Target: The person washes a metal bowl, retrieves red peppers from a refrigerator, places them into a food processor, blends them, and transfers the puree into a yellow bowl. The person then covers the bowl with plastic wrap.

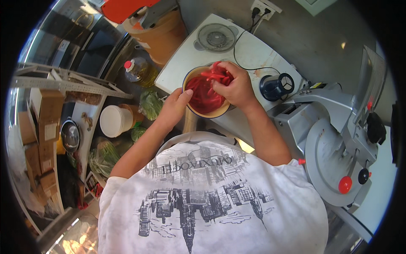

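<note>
My left hand (173, 106) grips the near left rim of a cream enamel bowl (191, 76) with a dark blue edge. Red peppers (204, 98), which look like chillies, lie in the bowl. A bunch of red peppers (217, 74) is in my right hand (236, 84), raised over the bowl's right side; some stick out between the fingers. The bowl is at the front edge of a white table (180, 60). My right hand and forearm hide part of the bowl's right rim.
On the table are a clear round lid (216, 37), a dark motor base (277, 87) and a black cord (235, 54). A meat slicer (323, 152) stands right. Left are an oil bottle (141, 72), bagged greens (152, 104), a white bucket (115, 121) and a shelf (92, 111).
</note>
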`<action>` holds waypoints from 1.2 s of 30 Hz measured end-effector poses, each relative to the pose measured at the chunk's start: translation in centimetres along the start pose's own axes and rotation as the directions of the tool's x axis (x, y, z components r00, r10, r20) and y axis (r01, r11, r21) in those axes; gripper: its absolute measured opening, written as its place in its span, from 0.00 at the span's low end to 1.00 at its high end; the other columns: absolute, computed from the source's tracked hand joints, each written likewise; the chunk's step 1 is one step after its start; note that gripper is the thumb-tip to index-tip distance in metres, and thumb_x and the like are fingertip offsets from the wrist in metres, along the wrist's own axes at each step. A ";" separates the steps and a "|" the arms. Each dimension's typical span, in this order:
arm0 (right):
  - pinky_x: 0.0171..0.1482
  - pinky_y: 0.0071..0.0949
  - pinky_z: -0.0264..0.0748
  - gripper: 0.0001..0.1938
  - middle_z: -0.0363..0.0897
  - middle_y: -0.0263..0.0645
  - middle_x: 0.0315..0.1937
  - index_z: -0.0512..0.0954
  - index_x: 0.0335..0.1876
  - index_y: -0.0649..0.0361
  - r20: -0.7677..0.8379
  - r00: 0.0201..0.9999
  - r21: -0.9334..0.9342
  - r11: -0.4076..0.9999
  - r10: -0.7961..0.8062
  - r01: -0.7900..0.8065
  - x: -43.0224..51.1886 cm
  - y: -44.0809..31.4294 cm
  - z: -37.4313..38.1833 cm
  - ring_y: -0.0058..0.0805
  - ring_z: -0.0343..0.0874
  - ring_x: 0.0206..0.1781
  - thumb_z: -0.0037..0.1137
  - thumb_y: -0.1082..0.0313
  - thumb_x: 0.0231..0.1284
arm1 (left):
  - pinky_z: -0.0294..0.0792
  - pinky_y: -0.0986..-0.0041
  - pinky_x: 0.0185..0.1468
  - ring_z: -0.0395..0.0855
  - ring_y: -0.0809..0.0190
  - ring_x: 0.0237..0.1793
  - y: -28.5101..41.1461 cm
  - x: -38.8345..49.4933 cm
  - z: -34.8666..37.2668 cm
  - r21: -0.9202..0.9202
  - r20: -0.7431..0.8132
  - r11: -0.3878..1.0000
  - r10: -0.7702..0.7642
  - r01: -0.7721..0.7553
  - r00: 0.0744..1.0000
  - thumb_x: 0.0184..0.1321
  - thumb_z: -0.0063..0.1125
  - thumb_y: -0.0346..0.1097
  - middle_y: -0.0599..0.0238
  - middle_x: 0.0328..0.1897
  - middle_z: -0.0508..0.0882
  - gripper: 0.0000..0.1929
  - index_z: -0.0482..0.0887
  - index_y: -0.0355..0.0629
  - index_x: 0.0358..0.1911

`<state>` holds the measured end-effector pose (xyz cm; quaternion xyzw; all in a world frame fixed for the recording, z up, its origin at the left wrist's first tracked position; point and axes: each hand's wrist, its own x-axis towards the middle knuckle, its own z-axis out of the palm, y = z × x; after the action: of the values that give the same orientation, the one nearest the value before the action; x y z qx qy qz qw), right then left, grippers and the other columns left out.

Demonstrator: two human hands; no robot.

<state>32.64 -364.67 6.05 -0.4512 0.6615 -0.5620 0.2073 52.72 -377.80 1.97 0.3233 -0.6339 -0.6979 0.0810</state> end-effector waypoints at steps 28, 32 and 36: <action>0.48 0.25 0.81 0.10 0.89 0.39 0.45 0.81 0.56 0.63 -0.540 0.818 -0.043 0.963 0.201 -0.265 -5.8 6.4 -0.7 0.24 0.86 0.44 0.56 0.75 0.73 | 0.70 0.55 0.66 0.85 0.46 0.56 6.4 5.6 -1.2 0.766 0.198 0.417 0.570 -0.489 0.798 0.48 0.77 0.44 0.49 0.51 0.87 0.42 0.71 0.37 0.67; 0.52 0.32 0.83 0.12 0.89 0.46 0.45 0.81 0.55 0.63 -0.559 0.781 0.105 0.958 0.277 -0.265 -6.5 7.1 0.5 0.38 0.90 0.48 0.55 0.76 0.69 | 0.55 0.47 0.78 0.79 0.46 0.68 6.0 5.3 0.3 0.844 0.355 0.126 0.599 -0.522 0.718 0.39 0.80 0.46 0.50 0.60 0.85 0.47 0.72 0.37 0.67; 0.57 0.32 0.82 0.18 0.88 0.50 0.50 0.79 0.61 0.64 -0.480 0.850 -0.148 0.935 0.216 -0.322 -6.7 6.7 0.8 0.40 0.89 0.55 0.53 0.78 0.67 | 0.50 0.43 0.80 0.78 0.48 0.70 4.8 5.5 1.9 0.839 0.464 -0.028 0.556 -0.543 0.689 0.35 0.82 0.48 0.53 0.58 0.86 0.51 0.71 0.38 0.67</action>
<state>34.20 -359.76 -1.98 -0.2293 0.8072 -0.5392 0.0714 45.92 -379.97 4.55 0.0279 -0.9868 -0.0729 0.1416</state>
